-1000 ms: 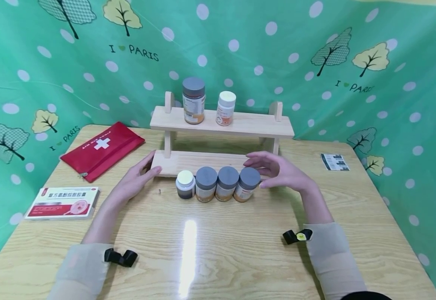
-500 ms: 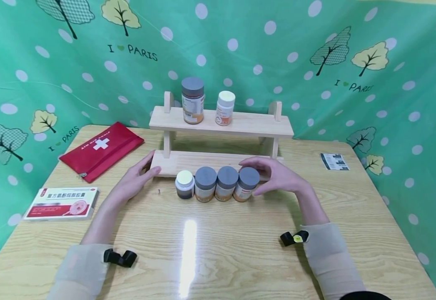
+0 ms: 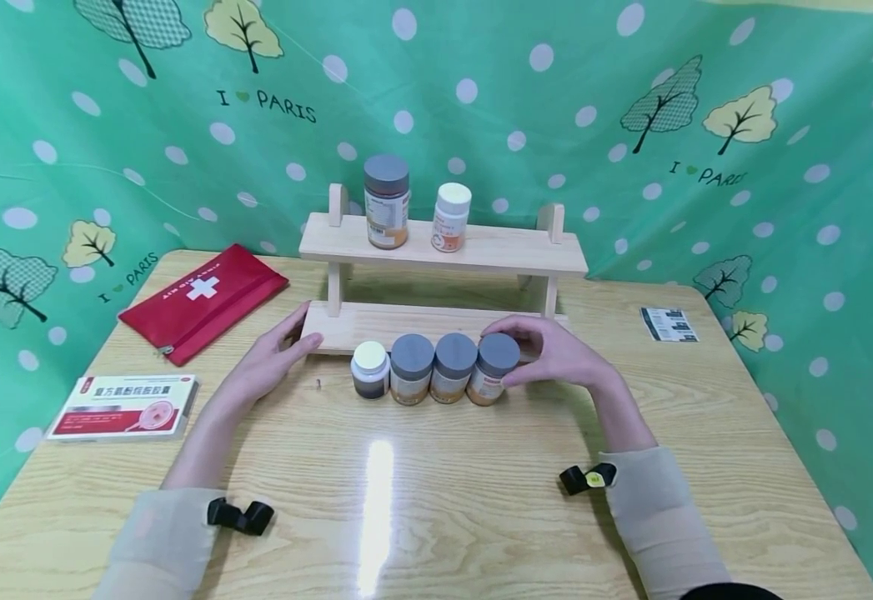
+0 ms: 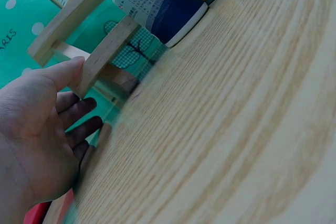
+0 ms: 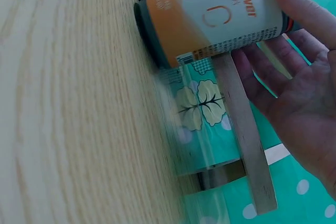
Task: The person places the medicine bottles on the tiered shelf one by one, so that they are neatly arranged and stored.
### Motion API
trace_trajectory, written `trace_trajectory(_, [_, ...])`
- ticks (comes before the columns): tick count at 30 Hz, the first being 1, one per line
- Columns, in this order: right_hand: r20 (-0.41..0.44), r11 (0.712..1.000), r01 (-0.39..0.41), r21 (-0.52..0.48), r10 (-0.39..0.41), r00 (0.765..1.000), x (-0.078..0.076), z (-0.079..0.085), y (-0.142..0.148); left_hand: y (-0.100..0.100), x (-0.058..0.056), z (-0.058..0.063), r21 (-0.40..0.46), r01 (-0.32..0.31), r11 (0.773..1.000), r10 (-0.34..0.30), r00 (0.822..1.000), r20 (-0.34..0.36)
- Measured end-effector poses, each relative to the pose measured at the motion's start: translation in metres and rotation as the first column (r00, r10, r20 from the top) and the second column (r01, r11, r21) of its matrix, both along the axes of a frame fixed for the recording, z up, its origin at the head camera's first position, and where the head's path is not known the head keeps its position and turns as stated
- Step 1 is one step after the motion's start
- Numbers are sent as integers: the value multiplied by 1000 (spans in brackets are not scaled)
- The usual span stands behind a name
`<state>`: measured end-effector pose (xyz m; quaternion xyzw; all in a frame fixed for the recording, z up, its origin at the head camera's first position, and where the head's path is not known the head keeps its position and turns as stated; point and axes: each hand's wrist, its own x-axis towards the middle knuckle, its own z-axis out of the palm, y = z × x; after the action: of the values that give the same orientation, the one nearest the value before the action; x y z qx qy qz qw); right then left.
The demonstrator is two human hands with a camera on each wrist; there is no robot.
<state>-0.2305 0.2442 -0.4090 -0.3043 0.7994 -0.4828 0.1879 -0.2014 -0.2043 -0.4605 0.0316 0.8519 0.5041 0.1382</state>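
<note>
Grey-capped and upright, the end bottle [image 3: 492, 372] stands on the wooden table [image 3: 293, 475], just in front of the shelf rack [image 3: 511, 247]. A second ago the right hand's [image 3: 554, 354] thumb was apart from it; now that thumb lies against its side, with the fingers curled behind in a close hold. The left hand [image 3: 267, 362], unchanged, pinches the rack's lower left end. The other three bottles [image 3: 412, 368] have not moved.

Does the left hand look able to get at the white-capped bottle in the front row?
Probably yes: the left hand is near, and nothing stands between it and the white-capped bottle at the row's left end. It would likely have to leave the wooden shelf first.
</note>
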Motion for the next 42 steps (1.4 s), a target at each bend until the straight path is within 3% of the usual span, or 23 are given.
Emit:
trace_trajectory(11, [28, 985, 73, -158, -70, 997, 3, 7, 13, 1, 0, -2, 0, 7, 1000, -7, 1000, -10])
trace_trajectory(20, [54, 932, 80, -352, -65, 996, -2, 22, 21, 2, -2, -3, -1, 8, 1000, -8, 1000, -17])
trace_trajectory(26, [44, 888, 113, -447, -104, 994, -16, 37, 27, 3, -1, -2, -3, 7, 1000, -7, 1000, -6])
trace_trajectory(33, [43, 860, 177, -478, -178, 983, -31, 69, 27, 2, -1, -1, 3, 8, 1000, -8, 1000, -1])
trace_trajectory(42, [65, 835, 212, -507, -209, 976, -67, 99, 15, -1, 0, -1, 1, 11, 1000, -11, 1000, -14])
